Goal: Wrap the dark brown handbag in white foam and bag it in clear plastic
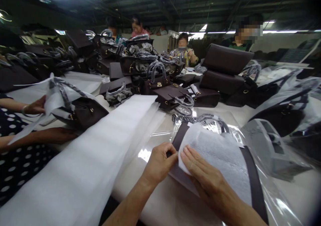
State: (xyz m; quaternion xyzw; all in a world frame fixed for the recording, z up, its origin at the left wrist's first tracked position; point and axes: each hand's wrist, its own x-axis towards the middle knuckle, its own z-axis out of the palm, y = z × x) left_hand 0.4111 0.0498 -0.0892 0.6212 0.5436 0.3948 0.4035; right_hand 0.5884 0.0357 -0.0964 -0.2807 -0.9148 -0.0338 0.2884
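Note:
My left hand (159, 162) pinches the edge of a white tissue sheet (218, 155) where it meets a dark brown leather handbag (179, 142). My right hand (208, 182) lies flat on that sheet, fingers spread. The sheet covers most of the bag's face, so the front is hidden. The bag lies on a clear plastic film (160, 132), and its wrapped handles (200, 120) curve away from me. A dark strap (254, 182) runs down the right side.
A wide roll of white foam sheet (75, 159) lies to my left. A co-worker's hands in a polka-dot top (15, 135) hold another bag. Several brown handbags are piled along the table, and other people sit beyond them.

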